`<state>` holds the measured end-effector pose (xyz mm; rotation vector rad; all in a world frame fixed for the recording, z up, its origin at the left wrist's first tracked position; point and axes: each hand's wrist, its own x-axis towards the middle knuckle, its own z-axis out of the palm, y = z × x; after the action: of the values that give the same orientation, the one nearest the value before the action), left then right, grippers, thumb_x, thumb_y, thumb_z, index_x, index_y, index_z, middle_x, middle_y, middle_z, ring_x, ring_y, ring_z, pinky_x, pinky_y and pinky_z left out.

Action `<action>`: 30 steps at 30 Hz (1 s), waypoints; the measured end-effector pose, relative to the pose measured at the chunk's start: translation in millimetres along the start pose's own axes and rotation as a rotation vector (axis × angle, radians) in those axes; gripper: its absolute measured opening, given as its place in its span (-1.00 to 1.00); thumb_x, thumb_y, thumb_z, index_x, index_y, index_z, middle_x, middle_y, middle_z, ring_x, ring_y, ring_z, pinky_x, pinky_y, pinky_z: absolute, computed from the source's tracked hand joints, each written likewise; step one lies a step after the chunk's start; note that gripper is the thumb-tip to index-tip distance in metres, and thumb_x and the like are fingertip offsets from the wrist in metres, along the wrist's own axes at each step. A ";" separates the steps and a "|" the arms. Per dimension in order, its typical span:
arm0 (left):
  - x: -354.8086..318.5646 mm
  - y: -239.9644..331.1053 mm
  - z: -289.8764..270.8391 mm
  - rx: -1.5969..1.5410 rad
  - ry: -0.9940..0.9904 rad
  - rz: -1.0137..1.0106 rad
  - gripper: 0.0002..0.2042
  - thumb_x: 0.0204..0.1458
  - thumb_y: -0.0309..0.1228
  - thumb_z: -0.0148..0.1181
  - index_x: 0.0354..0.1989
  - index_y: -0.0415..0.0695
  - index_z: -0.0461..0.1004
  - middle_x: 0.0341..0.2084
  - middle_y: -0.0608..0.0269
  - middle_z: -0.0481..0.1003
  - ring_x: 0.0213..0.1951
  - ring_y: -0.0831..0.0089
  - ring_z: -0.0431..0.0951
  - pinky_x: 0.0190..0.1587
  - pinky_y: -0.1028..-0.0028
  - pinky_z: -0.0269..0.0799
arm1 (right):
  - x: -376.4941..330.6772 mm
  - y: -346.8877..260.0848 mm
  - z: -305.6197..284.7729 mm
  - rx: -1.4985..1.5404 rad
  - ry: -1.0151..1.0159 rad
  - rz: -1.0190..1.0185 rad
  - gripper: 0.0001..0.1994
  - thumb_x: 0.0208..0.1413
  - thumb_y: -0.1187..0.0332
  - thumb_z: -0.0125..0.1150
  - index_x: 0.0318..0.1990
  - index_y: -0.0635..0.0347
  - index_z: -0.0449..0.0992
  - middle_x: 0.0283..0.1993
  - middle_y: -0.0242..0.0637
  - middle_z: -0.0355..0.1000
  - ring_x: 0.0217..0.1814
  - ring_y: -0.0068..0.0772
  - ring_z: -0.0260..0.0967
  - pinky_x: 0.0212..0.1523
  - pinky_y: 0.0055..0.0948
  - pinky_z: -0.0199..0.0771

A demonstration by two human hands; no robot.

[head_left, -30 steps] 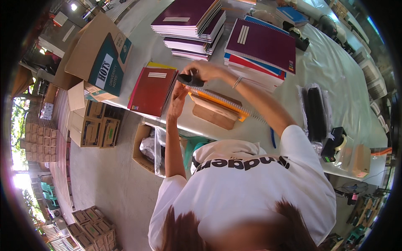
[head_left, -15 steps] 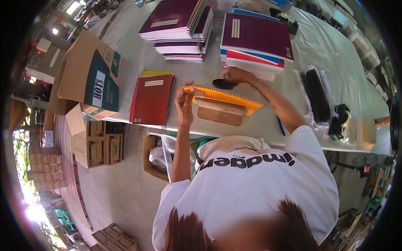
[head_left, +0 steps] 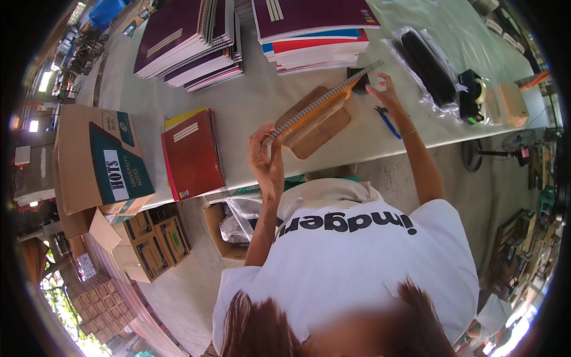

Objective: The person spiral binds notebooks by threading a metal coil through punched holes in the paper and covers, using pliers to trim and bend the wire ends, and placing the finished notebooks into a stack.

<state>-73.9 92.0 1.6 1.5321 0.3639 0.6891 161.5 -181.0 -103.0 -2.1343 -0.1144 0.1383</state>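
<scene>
Far on the table (head_left: 253,98) I see two notebook stacks (head_left: 321,47). Near left lies a third pile (head_left: 191,152), a carton (head_left: 95,157) left of it. Right of the notebook (head_left: 321,107) in the wooden stand (head_left: 324,129), my feed shows pliers (head_left: 389,124), a bagged bundle (head_left: 425,68), then a tape dispenser (head_left: 470,98).

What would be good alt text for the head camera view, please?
A person's left hand holds one end of an orange spiral notebook set on edge in a wooden holder; the right hand is near a black object at its other end. Purple-topped notebook stacks stand beyond.
</scene>
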 end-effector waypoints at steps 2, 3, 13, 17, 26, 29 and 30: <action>5.3 -1.2 -3.8 0.045 -0.077 0.049 -0.78 0.06 -0.63 0.20 -0.10 -0.25 0.48 -0.15 0.20 0.43 -0.11 0.46 0.45 0.04 0.47 0.36 | -23.3 39.4 -11.5 -0.605 0.089 -0.422 -0.18 -0.13 0.02 0.40 0.30 -0.05 0.13 0.10 -0.10 0.23 0.15 -0.11 0.17 0.08 -0.08 0.25; 5.8 -1.8 -8.0 0.089 -0.068 0.053 -0.80 0.06 -0.63 0.19 -0.12 -0.25 0.48 -0.18 0.18 0.45 -0.13 0.44 0.47 0.03 0.46 0.38 | -38.0 38.8 -11.4 -0.685 0.053 -0.237 -0.20 -0.11 0.03 0.40 0.30 -0.06 0.13 0.11 -0.08 0.22 0.19 -0.07 0.15 0.10 -0.05 0.23; 6.8 -0.4 -3.0 0.439 0.013 0.294 -0.85 0.06 -0.60 0.20 -0.17 -0.26 0.50 -0.32 0.10 0.57 -0.30 0.46 0.58 -0.15 0.48 0.49 | -123.2 -9.0 -5.9 -0.139 0.174 -0.230 -0.44 0.01 0.24 0.32 0.13 0.22 0.25 0.00 0.01 0.30 0.08 -0.01 0.26 0.09 -0.11 0.21; 6.9 -9.1 -9.6 0.550 0.044 0.421 -0.85 0.08 -0.55 0.20 -0.17 -0.23 0.50 -0.36 0.14 0.58 -0.33 0.49 0.61 -0.23 0.50 0.50 | -168.1 -135.4 19.8 -0.135 0.020 -0.540 -0.45 -0.01 0.33 0.30 0.14 0.26 0.26 0.04 -0.07 0.30 0.09 -0.09 0.27 0.10 -0.21 0.27; -2.6 8.4 -4.9 0.404 -0.009 0.190 -0.76 0.02 -0.69 0.11 -0.14 -0.19 0.52 -0.30 0.11 0.58 -0.24 0.37 0.63 -0.12 0.46 0.50 | -197.6 -183.2 71.0 -0.109 -0.017 -0.719 -0.44 -0.13 0.28 0.39 0.09 0.15 0.38 -0.02 -0.14 0.34 0.00 -0.05 0.30 -0.01 -0.14 0.34; -3.8 5.1 -5.9 0.369 -0.001 0.193 -0.76 0.03 -0.69 0.09 -0.14 -0.20 0.54 -0.31 0.10 0.58 -0.24 0.39 0.63 -0.12 0.46 0.51 | -199.5 -183.3 73.3 -0.107 -0.020 -0.733 -0.45 -0.12 0.30 0.38 0.08 0.16 0.38 -0.05 -0.14 0.35 -0.03 -0.04 0.32 -0.04 -0.16 0.36; -4.2 5.7 -5.6 0.381 0.000 0.184 -0.75 0.02 -0.70 0.09 -0.14 -0.20 0.54 -0.30 0.10 0.58 -0.24 0.37 0.63 -0.12 0.45 0.51 | -199.1 -183.6 73.3 -0.089 -0.018 -0.740 -0.46 -0.12 0.31 0.37 0.07 0.17 0.39 -0.06 -0.14 0.36 -0.07 -0.03 0.34 -0.06 -0.17 0.37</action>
<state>-81.6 93.2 6.1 1.9451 0.3724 0.7949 -51.1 -48.7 23.6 -2.0423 -0.9150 -0.2866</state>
